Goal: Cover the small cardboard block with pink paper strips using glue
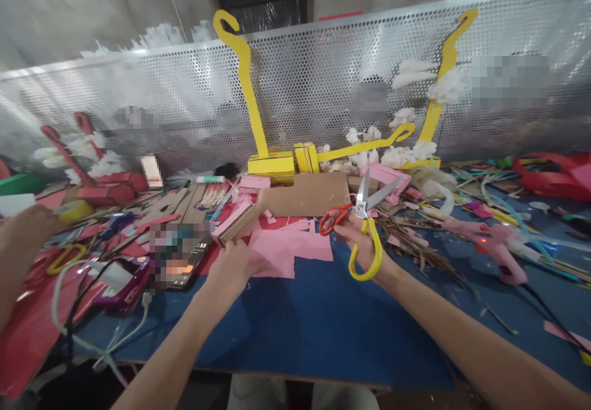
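Note:
Scissors [362, 208] with one yellow and one red handle are in my right hand [357, 241], their blades spread and pointing up and away. My left hand [233, 265] grips the near end of a small cardboard piece with pink edging [237, 224]. Beneath and beside that hand, pink paper [300, 250] with cut edges lies on the blue table [318, 317]. A flat brown cardboard sheet [318, 194] rests just behind the paper.
Yellow hooked shapes [252, 102] stand at the perforated metal panel [305, 77]. A pink glue gun [494, 244] lies right. Left are a phone [196, 256], cables, red paper and another person's hand [34, 222]. Dry twigs [410, 237] lie beyond my right hand.

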